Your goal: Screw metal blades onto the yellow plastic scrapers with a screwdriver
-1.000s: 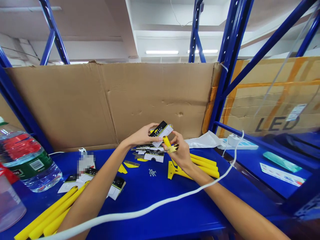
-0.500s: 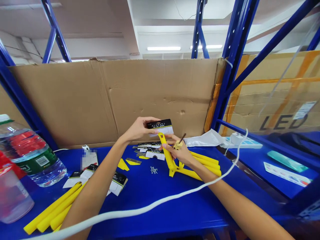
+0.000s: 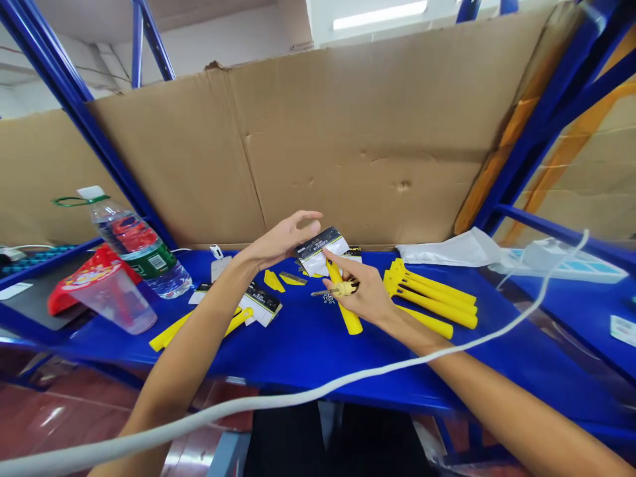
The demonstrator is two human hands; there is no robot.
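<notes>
My right hand (image 3: 365,291) is closed around a yellow tubular handle (image 3: 350,318) and a screwdriver (image 3: 342,289) with a pale yellow grip, its shaft pointing left. One right fingertip presses on a black-and-white printed card (image 3: 322,248) at the handle's upper end. Just left of and above the card is my left hand (image 3: 293,235), thumb and fingers apart; it appears to hold nothing. Small loose screws (image 3: 328,299) lie on the blue surface, partly hidden behind the screwdriver. Yellow-edged pieces (image 3: 293,279) lie nearby to the left.
Several yellow handles (image 3: 442,298) are stacked at right; more yellow handles (image 3: 171,331) and printed cards (image 3: 265,305) lie at left. A water bottle (image 3: 144,248) and plastic cup (image 3: 116,298) stand farther left. A white cable (image 3: 318,391) crosses in front. Cardboard (image 3: 358,152) walls the back.
My left hand has released the card, its fingers now spread. In my right hand the screwdriver has swung from pointing up-right to pointing left. The view has tilted down and turned left.
</notes>
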